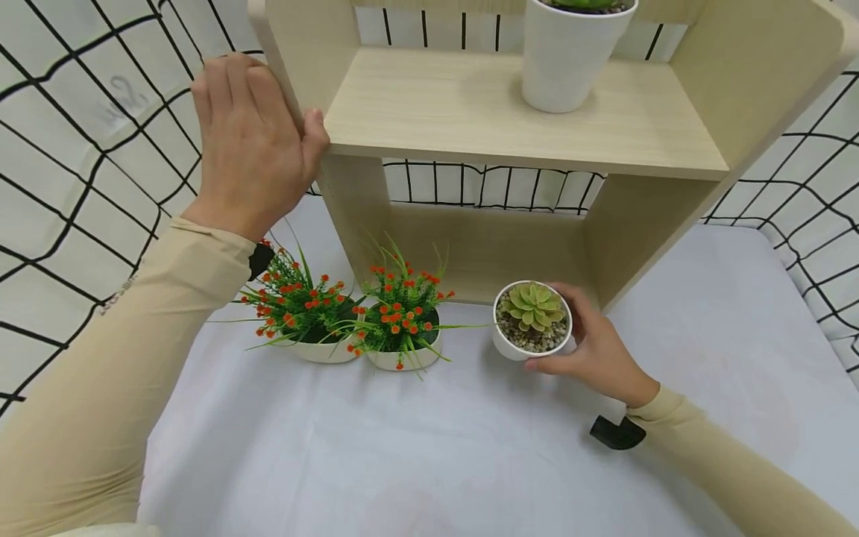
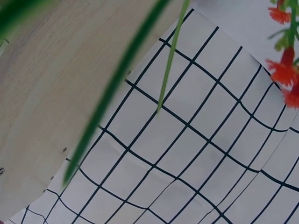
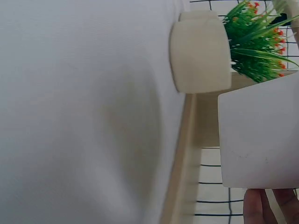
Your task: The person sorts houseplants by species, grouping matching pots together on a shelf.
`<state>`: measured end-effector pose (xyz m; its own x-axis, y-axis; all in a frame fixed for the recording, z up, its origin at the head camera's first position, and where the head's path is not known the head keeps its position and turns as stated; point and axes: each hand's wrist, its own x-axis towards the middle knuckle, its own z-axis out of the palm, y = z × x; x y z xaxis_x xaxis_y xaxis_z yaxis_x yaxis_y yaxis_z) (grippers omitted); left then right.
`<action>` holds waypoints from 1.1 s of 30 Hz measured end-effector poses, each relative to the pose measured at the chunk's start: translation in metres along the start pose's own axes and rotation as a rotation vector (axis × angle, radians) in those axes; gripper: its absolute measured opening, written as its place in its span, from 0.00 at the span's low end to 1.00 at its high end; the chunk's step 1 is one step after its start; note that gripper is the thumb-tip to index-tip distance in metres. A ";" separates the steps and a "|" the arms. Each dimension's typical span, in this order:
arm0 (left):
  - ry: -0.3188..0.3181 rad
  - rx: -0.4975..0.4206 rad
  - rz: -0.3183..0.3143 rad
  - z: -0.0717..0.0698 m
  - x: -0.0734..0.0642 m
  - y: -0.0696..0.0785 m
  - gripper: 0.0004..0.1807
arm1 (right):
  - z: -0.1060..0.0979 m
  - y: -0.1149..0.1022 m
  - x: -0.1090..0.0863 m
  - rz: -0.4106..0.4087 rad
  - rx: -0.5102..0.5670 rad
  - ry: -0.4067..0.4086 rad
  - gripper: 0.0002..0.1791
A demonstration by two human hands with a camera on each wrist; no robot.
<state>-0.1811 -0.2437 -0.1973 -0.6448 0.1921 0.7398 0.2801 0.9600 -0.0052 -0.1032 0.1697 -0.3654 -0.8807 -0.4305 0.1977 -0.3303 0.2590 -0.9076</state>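
Note:
My right hand point(image 1: 597, 350) grips a small white pot with a pale green succulent point(image 1: 535, 306) and pebbles, thumb at the near side and fingers around the far right. In the right wrist view this white pot point(image 3: 259, 135) is off the cloth, its shadow below. My left hand point(image 1: 251, 138) holds the upper left side panel of a pale wooden shelf point(image 1: 429, 112), thumb on its front edge; most of its fingertips are hidden. The left wrist view shows the shelf's side panel point(image 2: 70, 88) but no clear part of that hand.
Two pots of red-orange flowers, the left one point(image 1: 302, 313) and the right one point(image 1: 403, 321), stand before the shelf's lower left. A larger white pot point(image 1: 564, 60) sits on the upper board. Black wire mesh point(image 1: 80, 149) surrounds the white cloth point(image 1: 403, 447).

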 end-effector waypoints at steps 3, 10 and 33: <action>0.005 -0.003 0.004 0.001 0.001 0.002 0.31 | -0.008 -0.010 0.001 -0.027 -0.005 0.012 0.59; -0.006 0.014 0.014 0.001 0.003 0.004 0.31 | -0.026 -0.037 0.008 -0.083 -0.016 0.023 0.61; -0.010 0.009 -0.009 0.002 0.001 0.001 0.32 | -0.051 -0.113 0.039 -0.196 0.223 0.007 0.56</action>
<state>-0.1832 -0.2419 -0.1980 -0.6545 0.1850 0.7331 0.2677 0.9635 -0.0042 -0.1168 0.1675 -0.2362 -0.8100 -0.4471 0.3795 -0.4127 -0.0251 -0.9105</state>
